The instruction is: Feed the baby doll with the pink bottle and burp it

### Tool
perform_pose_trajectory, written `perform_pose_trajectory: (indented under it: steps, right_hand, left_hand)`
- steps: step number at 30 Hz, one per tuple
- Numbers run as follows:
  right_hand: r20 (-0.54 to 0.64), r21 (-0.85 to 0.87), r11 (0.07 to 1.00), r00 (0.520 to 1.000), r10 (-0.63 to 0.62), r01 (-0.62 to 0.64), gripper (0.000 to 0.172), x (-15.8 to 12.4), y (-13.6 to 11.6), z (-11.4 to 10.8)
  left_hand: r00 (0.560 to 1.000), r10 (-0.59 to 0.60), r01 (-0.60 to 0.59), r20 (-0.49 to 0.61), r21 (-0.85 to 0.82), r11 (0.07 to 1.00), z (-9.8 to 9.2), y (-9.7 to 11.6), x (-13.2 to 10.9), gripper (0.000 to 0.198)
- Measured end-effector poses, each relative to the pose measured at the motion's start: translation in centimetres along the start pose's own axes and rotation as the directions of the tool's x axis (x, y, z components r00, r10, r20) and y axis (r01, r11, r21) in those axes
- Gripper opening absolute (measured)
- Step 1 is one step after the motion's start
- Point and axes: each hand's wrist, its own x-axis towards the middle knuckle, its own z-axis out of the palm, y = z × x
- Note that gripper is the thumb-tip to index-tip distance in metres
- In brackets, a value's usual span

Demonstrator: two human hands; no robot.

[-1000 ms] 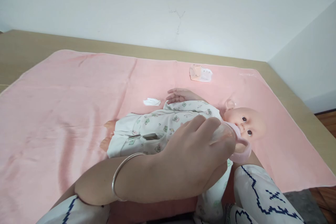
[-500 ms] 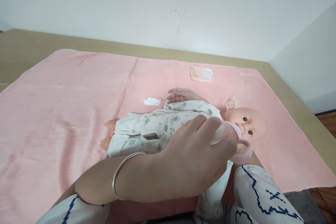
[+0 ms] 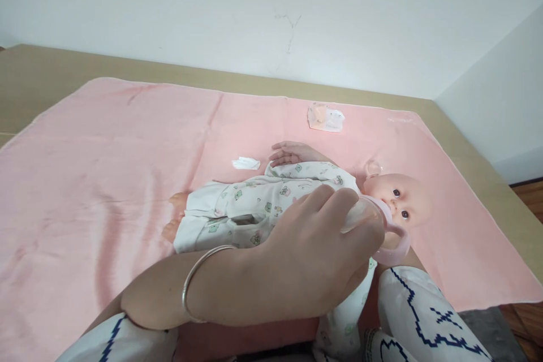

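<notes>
Grip closed: my left hand (image 3: 314,254) wraps the clear plastic feeding bottle with pink loop handles (image 3: 360,216), at right, teat at the mouth of the vinyl baby doll (image 3: 254,203). Probably light, stiff, slick; barrel grips best. My right hand is hidden.

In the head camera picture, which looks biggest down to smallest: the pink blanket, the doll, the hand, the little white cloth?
1. pink blanket
2. doll
3. left hand holding the bottle; nearer the camera, so its place against the doll is unsure
4. little white cloth
</notes>
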Motion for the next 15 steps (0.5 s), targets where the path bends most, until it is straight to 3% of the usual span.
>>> perform_pose_trajectory:
  steps: [9,15]
  right_hand:
    - [-0.014,-0.021,1.000,1.000,-0.006,0.005,0.030,-0.5,-0.3,0.6]
    - [-0.003,-0.053,0.999,1.000,-0.011,0.011,0.033,-1.1,-0.5,0.9]
  left_hand:
    - [0.999,0.002,-0.003,-0.037,-0.005,1.000,0.2,0.2,0.0,0.022]
    - [0.999,-0.007,0.008,-0.042,0.032,0.999,0.3,0.2,-0.1,0.023]
